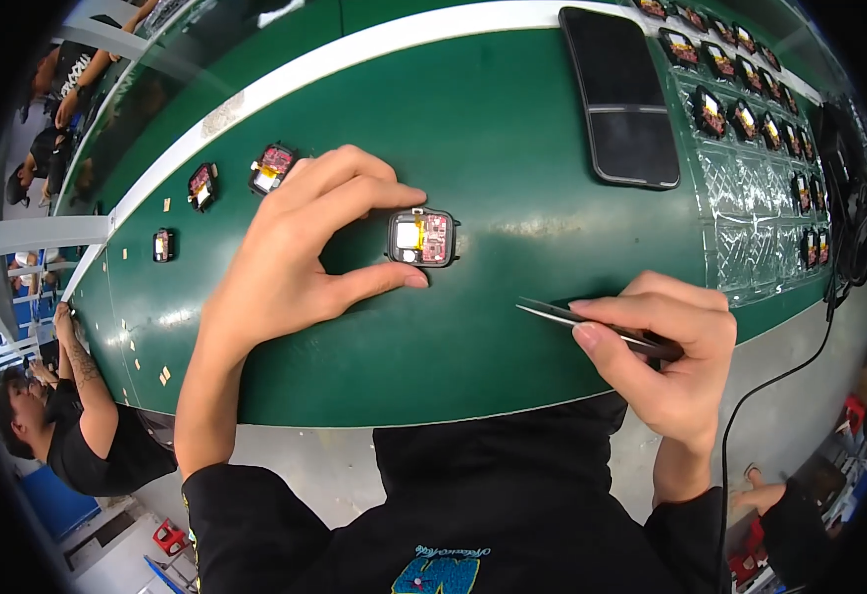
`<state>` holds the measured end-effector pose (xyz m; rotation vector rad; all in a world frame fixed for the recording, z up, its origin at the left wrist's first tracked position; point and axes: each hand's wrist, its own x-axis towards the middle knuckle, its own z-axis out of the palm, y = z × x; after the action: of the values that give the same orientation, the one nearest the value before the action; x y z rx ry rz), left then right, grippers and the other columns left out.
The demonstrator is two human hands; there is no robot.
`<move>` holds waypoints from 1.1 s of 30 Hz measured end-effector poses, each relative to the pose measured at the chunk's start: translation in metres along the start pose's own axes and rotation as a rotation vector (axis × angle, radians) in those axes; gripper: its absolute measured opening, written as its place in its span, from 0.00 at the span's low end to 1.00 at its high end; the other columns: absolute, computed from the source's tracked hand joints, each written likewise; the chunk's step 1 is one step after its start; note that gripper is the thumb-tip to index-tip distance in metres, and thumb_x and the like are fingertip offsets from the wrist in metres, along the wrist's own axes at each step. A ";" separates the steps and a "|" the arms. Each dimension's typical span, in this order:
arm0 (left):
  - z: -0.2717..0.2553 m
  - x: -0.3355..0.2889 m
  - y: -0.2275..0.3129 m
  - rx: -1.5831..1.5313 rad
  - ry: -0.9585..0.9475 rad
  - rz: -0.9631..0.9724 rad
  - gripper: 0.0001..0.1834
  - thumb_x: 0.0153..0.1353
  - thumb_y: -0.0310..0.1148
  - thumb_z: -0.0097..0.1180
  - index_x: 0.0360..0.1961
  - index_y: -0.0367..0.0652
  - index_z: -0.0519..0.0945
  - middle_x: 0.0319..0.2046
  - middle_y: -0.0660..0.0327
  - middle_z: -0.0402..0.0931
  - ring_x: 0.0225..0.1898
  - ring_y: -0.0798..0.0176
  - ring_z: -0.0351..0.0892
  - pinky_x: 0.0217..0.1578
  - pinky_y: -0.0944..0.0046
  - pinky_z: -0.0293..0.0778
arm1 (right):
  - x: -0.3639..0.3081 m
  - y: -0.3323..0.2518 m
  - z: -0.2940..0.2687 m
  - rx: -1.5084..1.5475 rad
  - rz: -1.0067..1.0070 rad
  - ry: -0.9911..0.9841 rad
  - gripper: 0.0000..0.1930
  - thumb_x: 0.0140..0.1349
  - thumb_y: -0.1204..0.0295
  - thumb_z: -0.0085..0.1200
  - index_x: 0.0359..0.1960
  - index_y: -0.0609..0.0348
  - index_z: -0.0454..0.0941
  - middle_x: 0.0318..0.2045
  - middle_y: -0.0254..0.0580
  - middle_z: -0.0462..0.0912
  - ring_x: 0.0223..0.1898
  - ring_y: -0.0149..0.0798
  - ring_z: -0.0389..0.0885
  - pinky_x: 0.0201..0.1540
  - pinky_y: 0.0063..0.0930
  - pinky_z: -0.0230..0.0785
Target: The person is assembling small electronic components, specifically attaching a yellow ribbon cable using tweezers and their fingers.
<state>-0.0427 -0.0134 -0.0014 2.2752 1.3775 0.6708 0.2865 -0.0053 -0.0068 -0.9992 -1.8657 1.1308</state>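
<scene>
An opened smartwatch case (421, 238), black-rimmed with a red circuit board, a whitish block and yellow tape inside, lies face up on the green table (493, 356). My left hand (290, 243) has it between thumb and index finger, the thumb at its near edge and the index at its far edge. Black tweezers (552, 315) are pinched in my right hand (666, 356). Their tips point left, apart from the case, and the lower fingers curl around the handle. Similar opened cases lie beyond my left hand: one (273, 168) partly behind it, another (203, 186) further left.
A third case (163, 245) sits at the left, near small pale scraps (165, 374). A black phone-like slab (619, 89) lies far right, beside a clear plastic tray (735, 188) holding several cases. A black cable (750, 391) hangs at right. A co-worker (82, 416) sits at left.
</scene>
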 end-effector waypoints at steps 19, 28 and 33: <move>0.018 0.005 0.014 -0.056 -0.111 0.053 0.38 0.44 0.54 0.82 0.49 0.34 0.92 0.35 0.59 0.87 0.34 0.59 0.80 0.43 0.59 0.64 | 0.029 0.014 0.026 -0.108 -0.168 -0.059 0.06 0.55 0.85 0.70 0.35 0.67 0.92 0.20 0.35 0.82 0.17 0.23 0.72 0.21 0.20 0.55; 0.018 0.007 0.013 -0.042 -0.100 0.031 0.40 0.42 0.55 0.83 0.49 0.34 0.90 0.36 0.59 0.88 0.32 0.63 0.77 0.39 0.61 0.63 | 0.027 0.016 0.027 -0.162 -0.222 -0.019 0.08 0.53 0.86 0.72 0.35 0.66 0.93 0.21 0.36 0.83 0.16 0.22 0.70 0.20 0.19 0.55; 0.019 0.005 0.009 -0.015 -0.062 0.103 0.37 0.43 0.55 0.84 0.46 0.36 0.89 0.35 0.61 0.87 0.30 0.65 0.74 0.36 0.62 0.61 | 0.024 0.015 0.028 -0.278 -0.333 0.050 0.12 0.48 0.86 0.74 0.36 0.66 0.93 0.23 0.36 0.83 0.17 0.23 0.70 0.19 0.19 0.54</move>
<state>-0.0233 -0.0147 -0.0112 2.3480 1.2306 0.6351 0.2554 0.0104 -0.0264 -0.8131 -2.0908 0.6595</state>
